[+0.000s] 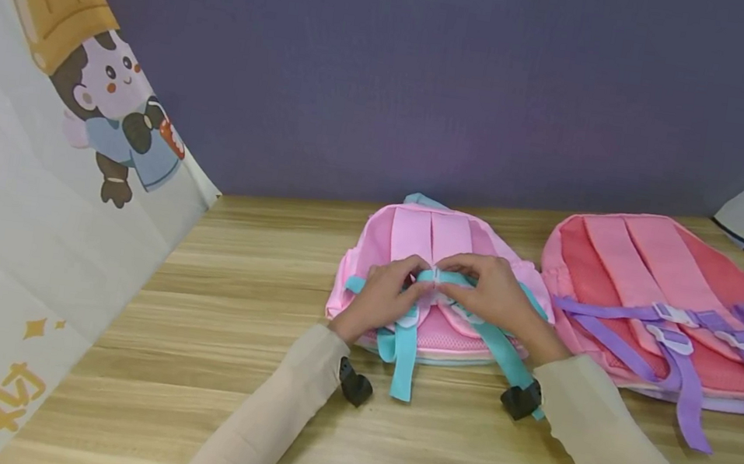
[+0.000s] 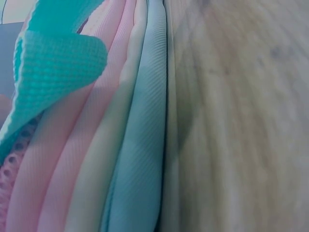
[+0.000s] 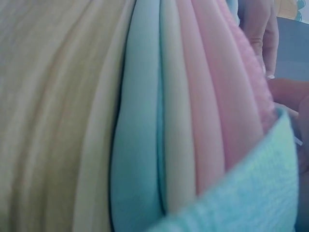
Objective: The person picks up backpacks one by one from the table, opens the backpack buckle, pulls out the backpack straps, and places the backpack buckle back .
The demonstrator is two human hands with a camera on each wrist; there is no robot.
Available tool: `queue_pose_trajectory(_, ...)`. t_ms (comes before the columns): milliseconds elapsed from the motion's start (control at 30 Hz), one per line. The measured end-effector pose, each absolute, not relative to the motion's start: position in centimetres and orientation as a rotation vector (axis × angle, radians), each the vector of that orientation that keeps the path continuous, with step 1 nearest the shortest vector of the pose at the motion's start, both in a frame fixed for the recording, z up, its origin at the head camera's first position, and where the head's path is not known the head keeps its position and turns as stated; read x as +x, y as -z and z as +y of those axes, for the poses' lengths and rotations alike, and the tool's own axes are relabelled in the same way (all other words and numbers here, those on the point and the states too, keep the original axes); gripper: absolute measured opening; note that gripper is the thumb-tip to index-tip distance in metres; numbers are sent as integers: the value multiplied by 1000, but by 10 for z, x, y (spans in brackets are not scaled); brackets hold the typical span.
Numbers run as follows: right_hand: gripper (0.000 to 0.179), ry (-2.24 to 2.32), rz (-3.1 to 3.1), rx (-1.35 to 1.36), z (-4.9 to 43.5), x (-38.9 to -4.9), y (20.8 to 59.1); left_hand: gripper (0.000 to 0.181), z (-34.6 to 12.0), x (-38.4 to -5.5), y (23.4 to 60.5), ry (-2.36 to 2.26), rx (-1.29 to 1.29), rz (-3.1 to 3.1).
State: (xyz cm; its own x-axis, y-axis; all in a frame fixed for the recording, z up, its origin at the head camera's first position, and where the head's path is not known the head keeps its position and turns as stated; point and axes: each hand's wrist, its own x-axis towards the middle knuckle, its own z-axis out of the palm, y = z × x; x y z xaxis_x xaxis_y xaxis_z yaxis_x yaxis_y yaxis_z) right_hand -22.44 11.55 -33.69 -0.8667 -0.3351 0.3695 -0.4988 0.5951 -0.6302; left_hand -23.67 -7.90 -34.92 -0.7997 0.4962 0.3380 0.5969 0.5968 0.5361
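A small pink backpack (image 1: 412, 229) lies on the table with its shoulder straps up. Over its middle, both hands meet at a white buckle (image 1: 437, 275) on the turquoise chest strap (image 1: 454, 278). The left hand (image 1: 379, 296) pinches the buckle's left side between thumb and fingers; the right hand (image 1: 496, 297) pinches its right side. Fingers partly cover the buckle. Turquoise webbing (image 1: 404, 365) hangs from the pack's lower edge. Close up, the left wrist view has a turquoise strap loop (image 2: 58, 63) beside the layered pack edge (image 2: 140, 121); the right wrist view shows fingers (image 3: 258, 29) beyond the pack.
To the right lies a larger coral-pink backpack (image 1: 636, 259) with purple straps (image 1: 689, 399), close beside the small one. The wood-grain table (image 1: 207, 304) meets a dark panel (image 1: 400, 71) behind. A printed white sheet (image 1: 21, 162) stands at the left.
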Motion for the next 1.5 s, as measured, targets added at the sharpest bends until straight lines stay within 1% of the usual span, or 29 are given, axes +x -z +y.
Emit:
queue_pose_trajectory(200,30,-1131,-2595,723,117,-224,336,13,-79,-236,349,999,-899,-2680)
queue_pose_trajectory(367,29,-1132,-2596,721,120,-224,336,13,-79,-237,350,1006,-878,-2700)
queue_pose_trajectory(733,29,-1130,-2592,729,118,-224,337,25,-79,-236,349,1028,-887,-2706)
queue_pose_trajectory(1033,28,-1123,-2594,733,118,-224,336,19,-79,-237,349,1035,-889,-2682)
queue_pose_trajectory(1500,28,-1111,-2594,729,120,-224,335,17,-79,-238,350,1071,-828,-2705)
